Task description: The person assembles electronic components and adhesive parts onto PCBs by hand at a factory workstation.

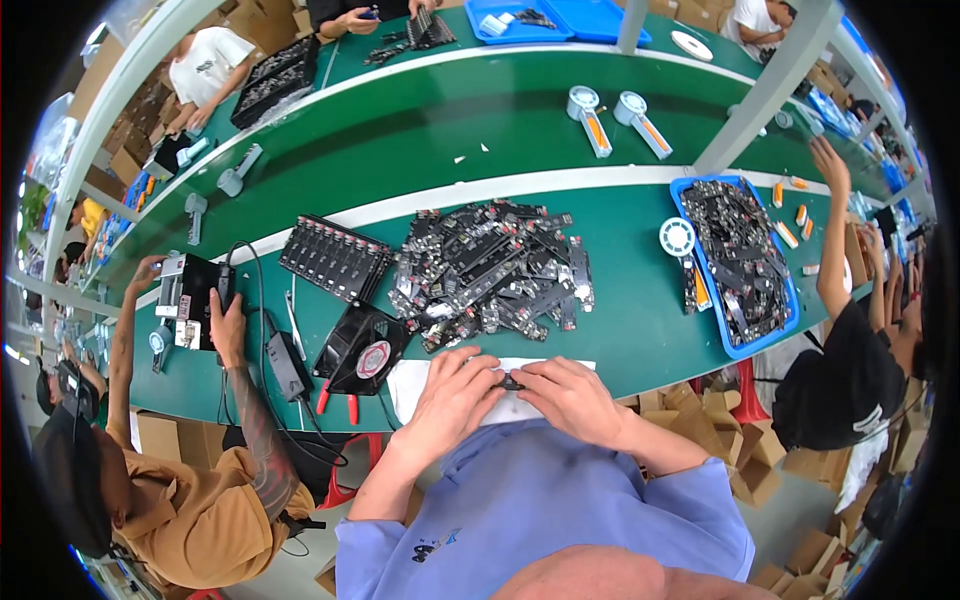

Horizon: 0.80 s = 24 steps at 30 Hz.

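Observation:
My left hand [452, 392] and my right hand [575, 398] meet at the table's near edge, fingertips bent inward. Pinched between them is a small dark part [510, 381], mostly covered by my fingers. Beneath my hands lies a white sheet [406, 384]. Just beyond is a large heap of narrow black electronic pieces [490, 268], some with red ends. Left of my left hand stands a black fan [362, 350], with red-handled pliers [352, 407] beside it.
A ribbed black rack [335, 258] lies left of the heap. To the right, a blue tray [737, 351] holds more black pieces, with a handheld fan [678, 240] at its side. A co-worker at left handles a boxy device [186, 300]; a cabled adapter [287, 366] sits between us.

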{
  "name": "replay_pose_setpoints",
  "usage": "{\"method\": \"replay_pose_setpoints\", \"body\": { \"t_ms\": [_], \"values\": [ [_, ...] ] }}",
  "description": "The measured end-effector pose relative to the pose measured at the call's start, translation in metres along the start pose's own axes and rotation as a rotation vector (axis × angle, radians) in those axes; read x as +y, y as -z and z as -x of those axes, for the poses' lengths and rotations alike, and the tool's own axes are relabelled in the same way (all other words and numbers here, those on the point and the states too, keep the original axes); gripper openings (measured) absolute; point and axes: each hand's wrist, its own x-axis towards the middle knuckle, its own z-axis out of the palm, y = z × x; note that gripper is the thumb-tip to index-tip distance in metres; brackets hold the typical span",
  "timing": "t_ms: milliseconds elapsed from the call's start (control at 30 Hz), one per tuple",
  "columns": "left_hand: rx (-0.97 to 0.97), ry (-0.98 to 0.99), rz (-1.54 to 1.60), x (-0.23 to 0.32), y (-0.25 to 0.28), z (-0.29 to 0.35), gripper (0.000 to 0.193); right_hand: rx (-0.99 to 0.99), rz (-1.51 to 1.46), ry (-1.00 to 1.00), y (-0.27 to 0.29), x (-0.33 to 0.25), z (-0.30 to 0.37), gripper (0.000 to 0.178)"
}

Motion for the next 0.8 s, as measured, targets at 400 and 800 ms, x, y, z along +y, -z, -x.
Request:
{"method": "replay_pose_setpoints", "body": {
  "t_ms": [400,800],
  "values": [
    [-0.031,-0.192,-0.238,0.004,-0.005,0.019,0.04,-0.191,0.158,-0.029,0.017,-0.007,0.008,0.04],
    [0.408,-0.295,-0.487,0.032,0.031,-0.008,0.036,-0.067,0.142,0.056,0.059,-0.004,-0.034,0.034]
  ]
}}
